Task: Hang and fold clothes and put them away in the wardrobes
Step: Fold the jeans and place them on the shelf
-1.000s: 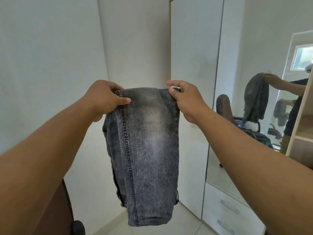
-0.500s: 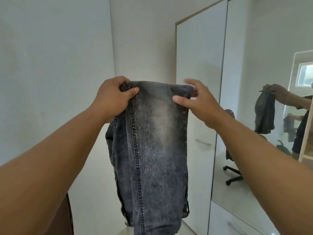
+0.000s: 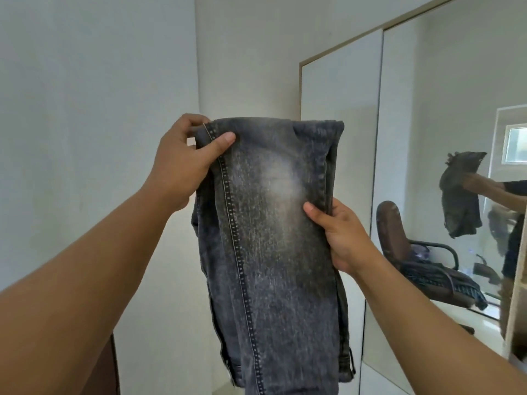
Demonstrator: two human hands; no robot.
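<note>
Grey folded jeans (image 3: pixel 273 238) aloft, left hand (image 3: pixel 182 163) pinching top corner, right hand (image 3: pixel 342 235) clasping side edge lower.

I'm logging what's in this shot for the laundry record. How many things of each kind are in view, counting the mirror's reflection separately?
Jeans, held up folded: 1
Hands gripping them, left hand and right hand: 2
Wardrobe with mirrored door: 1
Office chair, seen only in the mirror: 1
Total: 5
</note>
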